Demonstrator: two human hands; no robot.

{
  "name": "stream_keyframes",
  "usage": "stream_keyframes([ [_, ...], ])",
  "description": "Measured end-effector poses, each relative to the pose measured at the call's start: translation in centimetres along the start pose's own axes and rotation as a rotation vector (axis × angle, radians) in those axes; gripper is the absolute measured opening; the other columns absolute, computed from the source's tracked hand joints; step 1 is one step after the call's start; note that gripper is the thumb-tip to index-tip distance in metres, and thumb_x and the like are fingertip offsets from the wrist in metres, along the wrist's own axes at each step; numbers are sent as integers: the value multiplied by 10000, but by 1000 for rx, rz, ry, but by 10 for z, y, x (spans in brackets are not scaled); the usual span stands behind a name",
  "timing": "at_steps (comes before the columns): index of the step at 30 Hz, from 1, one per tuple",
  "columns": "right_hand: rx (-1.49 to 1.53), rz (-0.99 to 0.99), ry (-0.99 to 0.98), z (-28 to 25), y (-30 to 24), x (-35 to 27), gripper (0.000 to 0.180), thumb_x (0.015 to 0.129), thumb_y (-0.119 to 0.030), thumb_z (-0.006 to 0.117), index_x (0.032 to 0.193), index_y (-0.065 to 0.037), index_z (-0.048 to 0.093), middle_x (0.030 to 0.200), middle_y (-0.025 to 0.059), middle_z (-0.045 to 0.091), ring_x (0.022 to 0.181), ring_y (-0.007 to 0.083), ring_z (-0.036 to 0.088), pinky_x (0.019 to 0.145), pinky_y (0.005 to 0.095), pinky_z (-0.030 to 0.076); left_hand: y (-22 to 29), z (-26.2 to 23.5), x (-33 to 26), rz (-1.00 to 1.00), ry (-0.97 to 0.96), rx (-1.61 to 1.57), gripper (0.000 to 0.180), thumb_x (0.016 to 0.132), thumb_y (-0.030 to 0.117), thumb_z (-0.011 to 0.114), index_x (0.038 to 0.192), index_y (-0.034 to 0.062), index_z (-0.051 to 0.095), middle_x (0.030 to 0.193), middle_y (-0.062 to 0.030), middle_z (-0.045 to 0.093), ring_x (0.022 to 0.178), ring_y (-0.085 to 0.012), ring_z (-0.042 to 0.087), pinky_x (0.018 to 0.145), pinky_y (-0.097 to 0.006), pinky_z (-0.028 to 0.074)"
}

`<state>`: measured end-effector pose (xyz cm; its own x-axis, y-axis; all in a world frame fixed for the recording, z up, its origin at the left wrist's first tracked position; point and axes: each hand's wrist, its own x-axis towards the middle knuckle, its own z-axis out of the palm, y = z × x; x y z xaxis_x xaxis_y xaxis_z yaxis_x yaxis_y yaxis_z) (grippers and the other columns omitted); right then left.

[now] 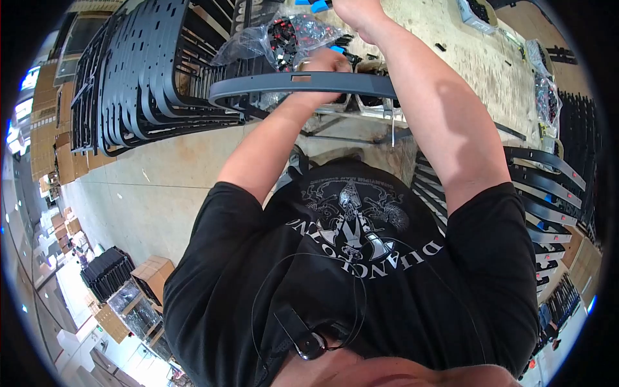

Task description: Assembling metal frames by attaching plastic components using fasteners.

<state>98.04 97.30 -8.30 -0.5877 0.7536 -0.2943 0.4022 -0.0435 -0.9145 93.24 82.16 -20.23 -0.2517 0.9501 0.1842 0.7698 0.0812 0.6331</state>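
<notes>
A dark grey curved metal bar (pixel 284 84) with a slot in its face crosses in front of my left wrist and runs behind my right forearm. My left hand (pixel 325 61) is beyond it, over small bins of black parts (pixel 371 67) at the table edge; its fingers are smeared by motion. At the top edge is my right hand (pixel 362 18), its fingers cut off by the frame, close to a blue piece (pixel 320 6). Beside my left hand lies an open clear plastic bag (pixel 284 42) of small black and red parts.
Many similar grey bars (pixel 129 77) stand stacked on the left, and more bars (pixel 548 187) hang on the right. On the worn pale worktable (pixel 445 32) sit a tub of black parts (pixel 478 14) and another plastic bag (pixel 547 100). Cardboard boxes (pixel 153 276) stand behind on the left.
</notes>
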Motion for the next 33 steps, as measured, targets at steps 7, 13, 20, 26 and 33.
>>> stream_keyframes([
  [7,-81,-121,-119,3,3,-1,395,978,-318,570,1039,41,722,871,161,727,753,274,672,706,400,524,7,111,5,62,-445,280,124,788,120,657,857,43,725,944,-183,742,929,-374,710,793,-484,562],
  [13,-200,-155,-162,-4,3,-7,398,958,-311,582,1028,58,715,876,183,724,791,298,682,742,415,535,3,120,24,88,-627,295,146,832,109,643,946,79,728,992,-171,742,939,-352,710,801,-462,558],
  [20,-29,-484,192,18,29,7,399,896,-327,624,966,47,741,961,262,732,933,378,711,846,429,541,-2,117,33,109,-847,339,199,884,95,627,1051,121,732,1048,-157,743,951,-326,709,809,-435,554],
  [26,-371,-251,-82,-6,7,-3,410,890,-350,630,973,33,751,974,272,729,942,390,709,849,440,545,11,76,20,189,-515,189,143,797,107,646,917,98,722,930,-139,741,906,-359,709,774,-451,571],
  [33,-472,-63,-121,-5,1,7,522,900,-439,615,977,62,743,942,269,731,914,391,715,845,439,546,8,52,7,-279,-60,-332,261,978,180,587,1143,7,692,928,-186,725,864,-327,714,784,-423,550],
])
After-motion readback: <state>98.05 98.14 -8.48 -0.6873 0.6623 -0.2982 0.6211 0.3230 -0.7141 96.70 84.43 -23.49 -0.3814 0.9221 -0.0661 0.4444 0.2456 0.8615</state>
